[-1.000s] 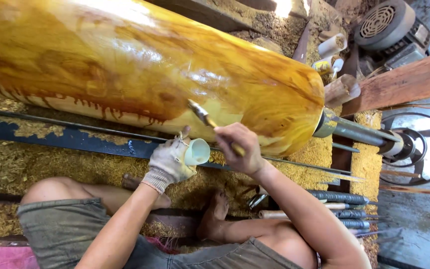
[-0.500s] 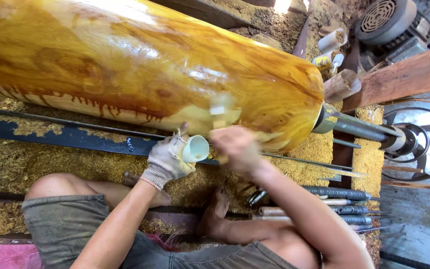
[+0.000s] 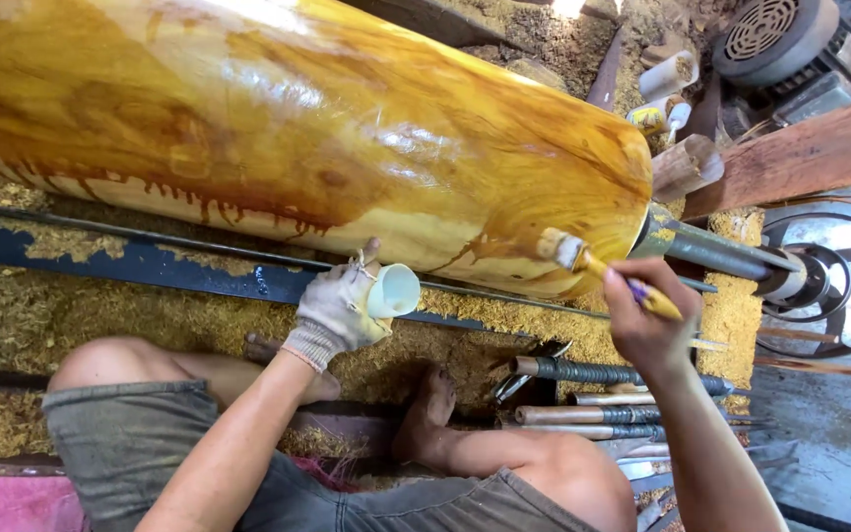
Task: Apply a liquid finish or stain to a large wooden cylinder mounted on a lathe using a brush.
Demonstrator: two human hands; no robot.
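A large glossy yellow-brown wooden log (image 3: 288,128) lies across the top of the view, mounted on a lathe, with dark drips running down its lower side. The right hand (image 3: 647,320) is closed around the handle of a paintbrush (image 3: 598,266), whose bristles touch the log's lower right end, near the metal lathe spindle (image 3: 706,251) that enters that end. The left hand (image 3: 332,310), in a worn grey work glove, grips a small pale cup (image 3: 391,293) tilted with its mouth toward the right, held just below the log and above the dark blue lathe bed rail (image 3: 150,261). Sawdust (image 3: 71,315) covers the ground under the rail and around the person's bare feet. Between the right forearm and the feet lies a row of long turning tools (image 3: 603,394) with wrapped handles. Beyond the log's end stand a few small bottles (image 3: 664,94), a short wooden stub (image 3: 687,166), a reddish plank (image 3: 800,158) and a grey electric motor (image 3: 775,44); a belt wheel (image 3: 839,296) sits at the far right.
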